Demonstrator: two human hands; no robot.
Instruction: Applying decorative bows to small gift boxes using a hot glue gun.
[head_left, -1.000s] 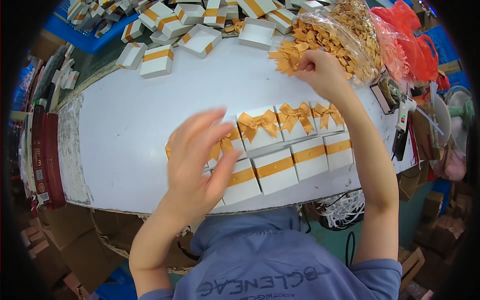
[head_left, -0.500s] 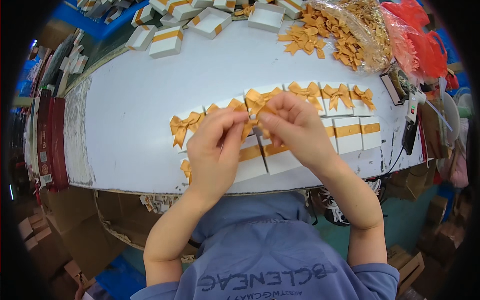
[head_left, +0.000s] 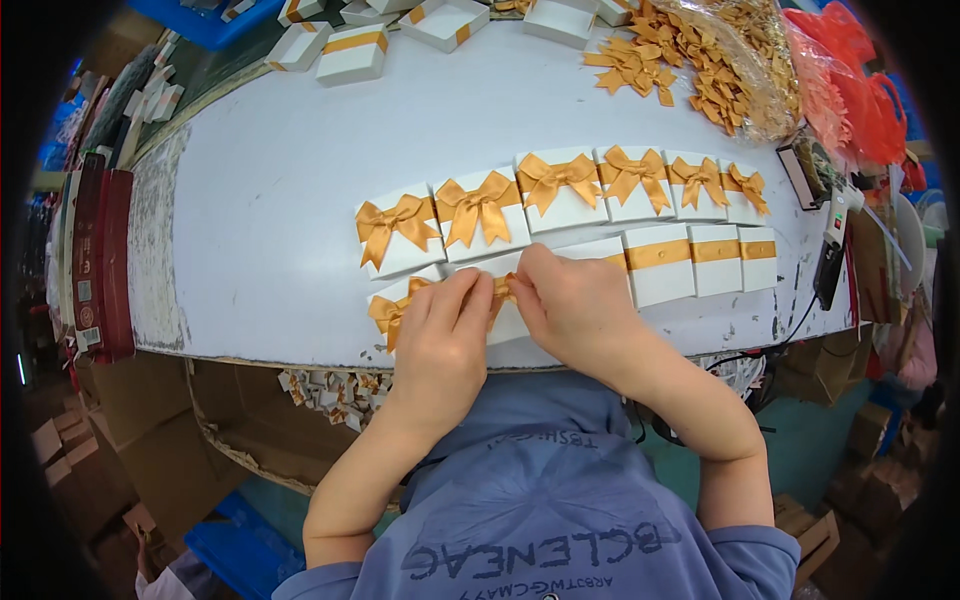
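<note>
My left hand (head_left: pixel 442 350) and my right hand (head_left: pixel 580 312) meet over a white box (head_left: pixel 505 328) in the near row. Between their fingertips is a gold satin bow (head_left: pixel 501 292), pinched from both sides and partly hidden. Left of it, another box carries a gold bow (head_left: pixel 392 314), half covered by my left hand. Farther right in that row, white boxes (head_left: pixel 660 285) have a flat gold ribbon band with a small dot at the middle. Behind them runs a row of white boxes, each topped with a gold bow (head_left: pixel 478 207).
Loose gold bows (head_left: pixel 715 80) spill from a clear plastic bag at the back right, beside a red plastic bag (head_left: pixel 870 120). Several open white boxes (head_left: pixel 445 22) sit along the back edge. A power strip (head_left: pixel 838 215) with a cable lies at the right edge; dark red boards (head_left: pixel 102 260) stand at the left.
Both hands have come down from over the far row to a near-row box, bringing the bow with them. The far-row bows are now uncovered, and the whole view has shifted slightly.
</note>
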